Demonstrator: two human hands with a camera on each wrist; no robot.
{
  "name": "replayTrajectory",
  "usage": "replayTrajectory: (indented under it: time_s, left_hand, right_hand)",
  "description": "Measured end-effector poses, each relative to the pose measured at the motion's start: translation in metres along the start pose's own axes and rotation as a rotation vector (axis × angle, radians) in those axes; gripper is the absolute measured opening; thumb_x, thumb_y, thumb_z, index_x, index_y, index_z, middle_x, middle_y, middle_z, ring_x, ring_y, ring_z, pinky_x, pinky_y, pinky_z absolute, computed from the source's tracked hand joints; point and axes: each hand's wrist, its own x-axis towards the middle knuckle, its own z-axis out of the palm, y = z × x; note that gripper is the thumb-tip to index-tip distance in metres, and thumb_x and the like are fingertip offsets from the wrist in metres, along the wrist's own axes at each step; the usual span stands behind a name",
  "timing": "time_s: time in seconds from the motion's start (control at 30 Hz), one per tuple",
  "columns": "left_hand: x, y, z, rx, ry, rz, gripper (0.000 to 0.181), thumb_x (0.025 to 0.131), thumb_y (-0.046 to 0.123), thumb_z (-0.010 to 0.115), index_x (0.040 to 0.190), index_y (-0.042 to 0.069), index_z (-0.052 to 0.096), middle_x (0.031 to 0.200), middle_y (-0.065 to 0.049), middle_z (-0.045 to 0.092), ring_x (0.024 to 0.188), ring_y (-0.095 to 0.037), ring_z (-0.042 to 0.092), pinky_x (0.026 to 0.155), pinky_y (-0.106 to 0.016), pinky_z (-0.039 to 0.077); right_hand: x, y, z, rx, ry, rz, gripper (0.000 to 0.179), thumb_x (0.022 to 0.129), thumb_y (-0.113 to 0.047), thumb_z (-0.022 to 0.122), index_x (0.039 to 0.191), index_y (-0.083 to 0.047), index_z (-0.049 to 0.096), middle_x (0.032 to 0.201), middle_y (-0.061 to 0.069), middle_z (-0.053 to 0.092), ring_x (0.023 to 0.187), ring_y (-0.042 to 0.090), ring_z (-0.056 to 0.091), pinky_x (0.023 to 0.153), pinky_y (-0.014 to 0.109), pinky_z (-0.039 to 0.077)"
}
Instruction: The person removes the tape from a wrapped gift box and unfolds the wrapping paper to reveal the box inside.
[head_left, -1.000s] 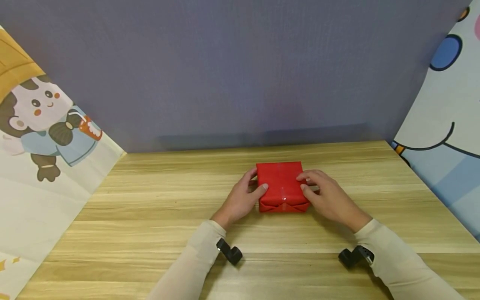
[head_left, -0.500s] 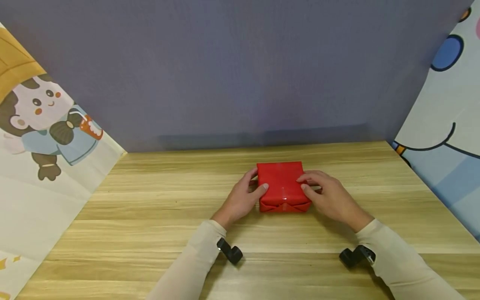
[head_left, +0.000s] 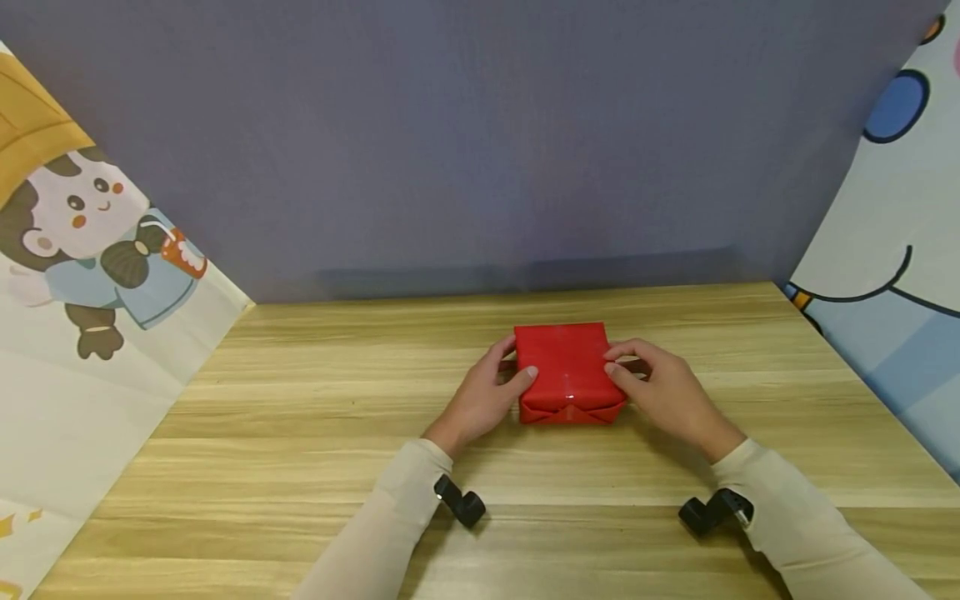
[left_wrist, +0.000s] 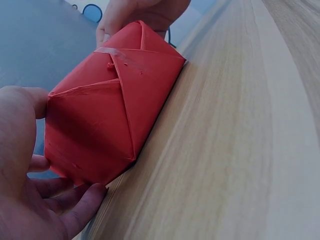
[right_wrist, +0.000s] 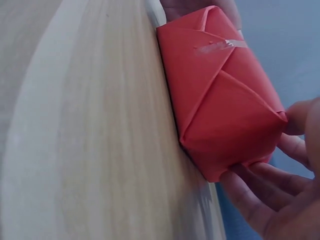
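1. a wooden table (head_left: 300, 433) of pale, striped grain carries everything.
2. a red wrapped box (head_left: 567, 371) lies flat on the table, toward its far middle, with folded, taped flaps on the near end.
3. just left and right of the box, the table's bare boards run out to its edges.

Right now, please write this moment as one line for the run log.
left hand: grips red wrapped box | right hand: grips box | box: on wooden table, folded end faces person
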Motion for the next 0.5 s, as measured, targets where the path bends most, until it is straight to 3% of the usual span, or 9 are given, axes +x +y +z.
replayTrajectory:
  time_s: [0.33,0.5]
  left_hand:
    - [0.0016,-0.002,0.0007,0.004,0.004,-0.004,0.069,0.099,0.037,0.063,0.157,0.017,0.033,0.148,-0.006,0.049,0.127,-0.024,0.056,0.103,-0.036,0.046]
    - [0.0013,-0.0029,0.0011,0.008,0.008,-0.002,0.068,0.099,0.037,0.063,0.157,0.017,0.033,0.148,-0.006,0.049,0.126,-0.024,0.056,0.102,-0.036,0.047]
  right_hand:
    - [0.0012,0.0026,0.0033,0.005,0.111,-0.009,0.012,0.098,-0.022,0.068,0.101,-0.01,0.069,0.119,0.011,0.07,0.099,0.026,0.07,0.077,0.009,0.048]
    - [0.002,0.004,0.0045,0.065,0.096,0.013,0.02,0.097,-0.018,0.068,0.109,-0.003,0.065,0.118,0.015,0.07,0.103,0.028,0.07,0.078,0.01,0.05]
